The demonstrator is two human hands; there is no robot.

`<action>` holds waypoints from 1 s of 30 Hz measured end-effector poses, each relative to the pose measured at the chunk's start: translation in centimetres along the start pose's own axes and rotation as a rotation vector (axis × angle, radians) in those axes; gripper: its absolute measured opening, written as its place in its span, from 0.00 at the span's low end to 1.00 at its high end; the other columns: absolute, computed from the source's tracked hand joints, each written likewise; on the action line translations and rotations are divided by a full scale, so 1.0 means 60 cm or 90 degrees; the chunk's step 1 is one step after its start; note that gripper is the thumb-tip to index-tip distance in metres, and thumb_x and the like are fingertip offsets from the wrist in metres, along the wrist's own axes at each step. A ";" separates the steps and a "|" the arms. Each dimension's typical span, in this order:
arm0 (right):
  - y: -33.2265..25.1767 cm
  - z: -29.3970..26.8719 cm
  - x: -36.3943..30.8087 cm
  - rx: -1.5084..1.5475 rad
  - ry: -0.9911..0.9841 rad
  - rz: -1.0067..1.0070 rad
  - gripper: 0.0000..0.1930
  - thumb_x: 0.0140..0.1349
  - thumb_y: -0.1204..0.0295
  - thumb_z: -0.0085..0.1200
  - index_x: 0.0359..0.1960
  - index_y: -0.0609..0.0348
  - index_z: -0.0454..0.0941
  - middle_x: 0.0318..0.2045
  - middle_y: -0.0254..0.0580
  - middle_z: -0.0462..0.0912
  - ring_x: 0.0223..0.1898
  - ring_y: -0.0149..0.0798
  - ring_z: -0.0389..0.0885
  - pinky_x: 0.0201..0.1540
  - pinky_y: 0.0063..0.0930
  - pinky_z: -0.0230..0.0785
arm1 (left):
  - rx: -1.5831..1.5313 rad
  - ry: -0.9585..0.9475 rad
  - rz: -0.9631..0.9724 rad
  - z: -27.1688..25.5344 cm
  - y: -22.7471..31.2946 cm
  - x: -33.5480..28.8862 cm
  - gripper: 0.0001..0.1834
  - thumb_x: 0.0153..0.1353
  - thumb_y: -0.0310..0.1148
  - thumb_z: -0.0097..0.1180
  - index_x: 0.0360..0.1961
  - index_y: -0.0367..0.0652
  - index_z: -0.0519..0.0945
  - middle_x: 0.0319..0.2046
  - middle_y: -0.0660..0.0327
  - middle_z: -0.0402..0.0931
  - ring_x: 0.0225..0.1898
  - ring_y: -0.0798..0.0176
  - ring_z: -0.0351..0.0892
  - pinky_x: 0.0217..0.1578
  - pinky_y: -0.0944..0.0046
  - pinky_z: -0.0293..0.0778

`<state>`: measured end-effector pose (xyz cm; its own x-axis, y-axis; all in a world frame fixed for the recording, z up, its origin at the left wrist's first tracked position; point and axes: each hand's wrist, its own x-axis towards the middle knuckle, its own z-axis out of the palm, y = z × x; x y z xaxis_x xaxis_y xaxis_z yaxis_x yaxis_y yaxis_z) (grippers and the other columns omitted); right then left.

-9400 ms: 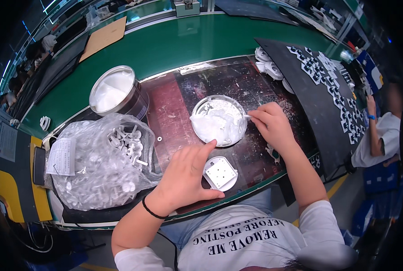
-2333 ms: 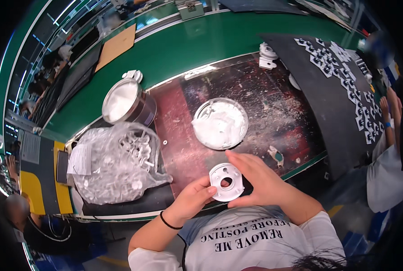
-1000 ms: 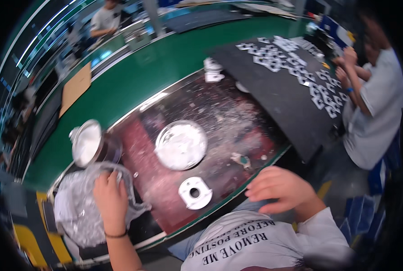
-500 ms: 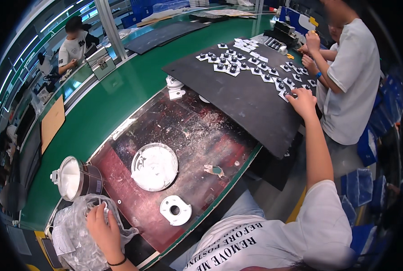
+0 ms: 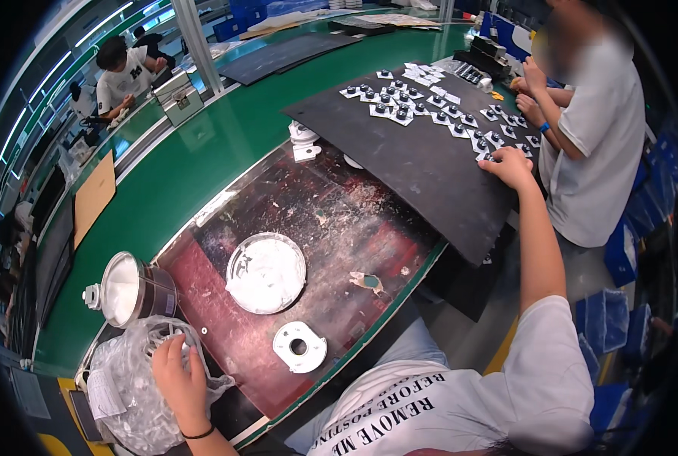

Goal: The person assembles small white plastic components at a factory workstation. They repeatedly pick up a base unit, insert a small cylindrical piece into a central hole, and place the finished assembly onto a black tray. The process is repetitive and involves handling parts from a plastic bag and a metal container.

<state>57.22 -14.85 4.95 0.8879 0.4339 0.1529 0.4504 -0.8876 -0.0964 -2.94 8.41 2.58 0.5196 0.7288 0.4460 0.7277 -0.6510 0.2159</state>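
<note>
- Big, flat, black board (image 5: 430, 194): right hand (image 5: 512, 167) at its edge, fingers narrow, hold unclear.
- Clear, crinkly plastic bag (image 5: 137, 410): left hand (image 5: 181, 376) bent there; can't tell its hold.
- Round white holed plate (image 5: 316, 350): near the bag.
- Little white, black-topped pieces (image 5: 402, 115): on the board; best pinched gently.

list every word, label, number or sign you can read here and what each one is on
White T-shirt on the wearer: large dark capitals, readable, wording not copied out.
Paper label on the clear plastic bag: too small to read.
Dark tin: side print too small.
Co-worker's white top, upper left: dark print, too small.
</note>
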 end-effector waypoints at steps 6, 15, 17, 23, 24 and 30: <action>0.009 -0.026 -0.016 -0.017 0.113 -0.070 0.28 0.42 0.44 0.61 0.34 0.55 0.84 0.37 0.43 0.83 0.44 0.45 0.80 0.45 0.39 0.66 | -0.027 0.014 -0.014 -0.001 0.006 0.004 0.13 0.52 0.26 0.57 0.40 0.37 0.78 0.39 0.50 0.76 0.43 0.47 0.73 0.46 0.54 0.68; -0.240 -0.098 -0.312 0.494 -0.048 -0.754 0.24 0.33 0.61 0.70 0.35 0.57 0.80 0.31 0.38 0.81 0.34 0.42 0.80 0.41 0.30 0.70 | -0.415 -0.206 0.110 -0.039 0.110 0.025 0.07 0.55 0.29 0.57 0.34 0.39 0.80 0.33 0.55 0.78 0.37 0.50 0.75 0.41 0.57 0.70; -0.287 -0.088 -0.349 0.541 -0.037 -0.869 0.23 0.34 0.59 0.71 0.34 0.55 0.80 0.30 0.35 0.82 0.32 0.41 0.80 0.42 0.34 0.70 | -0.524 -0.284 0.182 -0.038 0.144 0.046 0.07 0.57 0.30 0.55 0.33 0.38 0.80 0.32 0.55 0.77 0.35 0.52 0.75 0.38 0.59 0.70; -0.376 -0.075 -0.389 0.607 0.012 -0.963 0.23 0.36 0.63 0.68 0.37 0.57 0.78 0.28 0.34 0.79 0.30 0.39 0.79 0.43 0.34 0.68 | -0.702 -0.416 0.166 -0.020 0.174 0.042 0.09 0.62 0.31 0.50 0.31 0.37 0.77 0.25 0.57 0.72 0.28 0.57 0.70 0.29 0.63 0.65; -0.380 -0.074 -0.389 0.595 0.009 -0.962 0.24 0.36 0.63 0.69 0.38 0.57 0.78 0.30 0.35 0.79 0.32 0.39 0.79 0.43 0.34 0.68 | -0.695 -0.415 0.154 -0.019 0.170 0.040 0.09 0.63 0.31 0.50 0.32 0.36 0.77 0.26 0.57 0.72 0.29 0.57 0.70 0.31 0.63 0.66; -0.391 -0.046 -0.383 0.825 -0.383 -0.848 0.32 0.43 0.60 0.70 0.50 0.59 0.74 0.48 0.42 0.77 0.51 0.39 0.74 0.55 0.32 0.62 | -0.769 -0.368 0.055 0.000 0.155 0.018 0.12 0.67 0.33 0.45 0.38 0.36 0.76 0.33 0.56 0.73 0.36 0.58 0.73 0.39 0.62 0.68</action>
<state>25.97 -4.39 6.40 -0.2375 0.8588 0.4538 0.2881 0.5085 -0.8115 4.41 3.15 5.06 0.8749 0.4655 0.1338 -0.0098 -0.2592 0.9658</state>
